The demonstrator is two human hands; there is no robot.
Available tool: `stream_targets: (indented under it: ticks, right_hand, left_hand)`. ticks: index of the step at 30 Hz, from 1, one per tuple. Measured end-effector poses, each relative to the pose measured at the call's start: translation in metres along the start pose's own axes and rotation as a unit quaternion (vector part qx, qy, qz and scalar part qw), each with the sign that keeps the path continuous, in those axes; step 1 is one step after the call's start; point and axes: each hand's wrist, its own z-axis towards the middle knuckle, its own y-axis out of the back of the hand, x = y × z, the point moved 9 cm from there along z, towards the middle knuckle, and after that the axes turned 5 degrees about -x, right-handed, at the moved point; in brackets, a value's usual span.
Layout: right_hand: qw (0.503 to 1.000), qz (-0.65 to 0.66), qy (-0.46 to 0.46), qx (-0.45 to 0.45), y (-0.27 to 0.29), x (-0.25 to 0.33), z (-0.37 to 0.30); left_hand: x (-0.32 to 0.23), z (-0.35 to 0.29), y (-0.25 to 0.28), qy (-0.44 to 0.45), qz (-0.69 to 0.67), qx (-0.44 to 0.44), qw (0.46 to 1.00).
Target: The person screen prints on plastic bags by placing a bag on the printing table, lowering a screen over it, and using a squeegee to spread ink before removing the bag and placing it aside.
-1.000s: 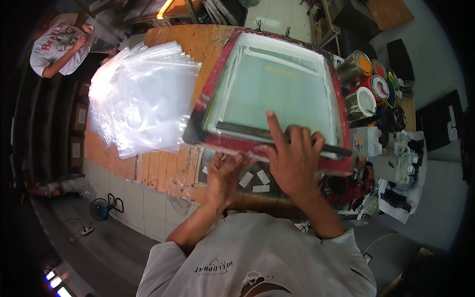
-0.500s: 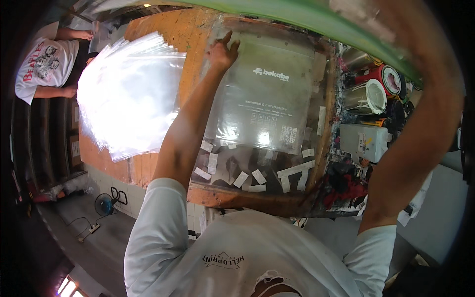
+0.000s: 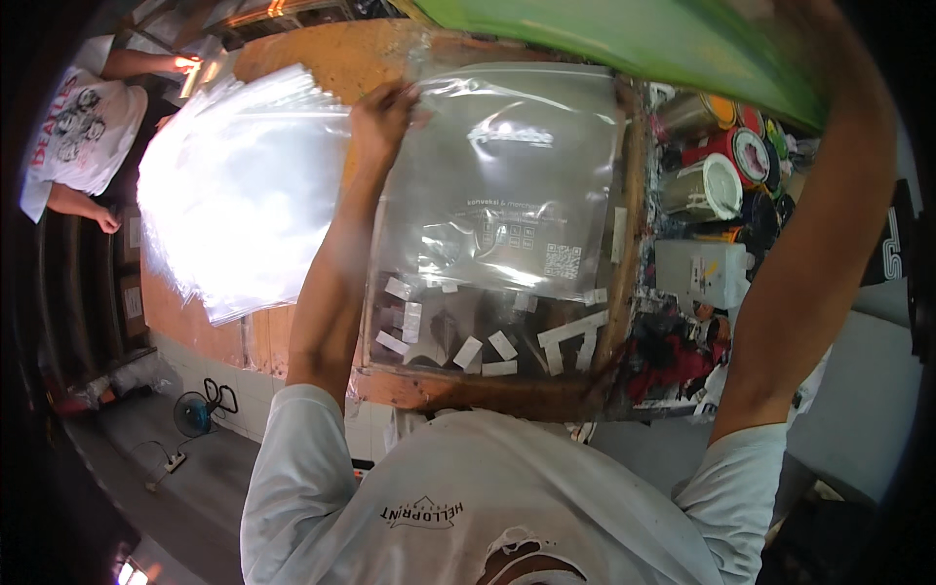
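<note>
A clear plastic bag with white print lies over the board, its upper left corner raised. My left hand is closed on that corner, the fingertips pinched together. To its left spreads a fanned stack of clear plastic bags, bright with glare. My right arm reaches up along the right side to a raised green panel, which looks like a printing screen. At the top edge my right hand is dark and blurred beside the panel; its fingers cannot be made out.
White tape pieces are stuck along the near part of the board. Several paint cans and a pale jerrycan stand at the right. Another person is at the far left; a small fan is on the floor.
My left hand has come nearer and left, from pointing above the bag to pinching its corner. That corner has lifted and the bag now wrinkles. The green panel appears higher at the right.
</note>
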Motion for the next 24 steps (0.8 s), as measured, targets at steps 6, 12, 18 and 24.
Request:
stream_targets:
  ticks: [6, 12, 18, 24]
  right_hand:
    - [0.981, -0.060, 0.173, -0.062, 0.006, -0.002, -0.005]
    - [0.987, 0.032, 0.149, -0.050, -0.006, -0.037, 0.010]
    - [0.988, 0.018, 0.150, -0.030, -0.007, -0.024, -0.002]
    - [0.988, -0.011, 0.155, -0.025, -0.014, -0.041, 0.002]
  left_hand:
    - [0.093, -0.028, 0.223, 0.120, -0.129, -0.234, 0.956]
    - [0.080, -0.085, 0.402, 0.061, 0.241, -0.406, 0.879]
    - [0.082, -0.212, 0.228, 0.083, 0.601, 0.041, 0.794]
    - [0.038, -0.237, 0.048, -0.056, 0.426, 0.100, 0.898]
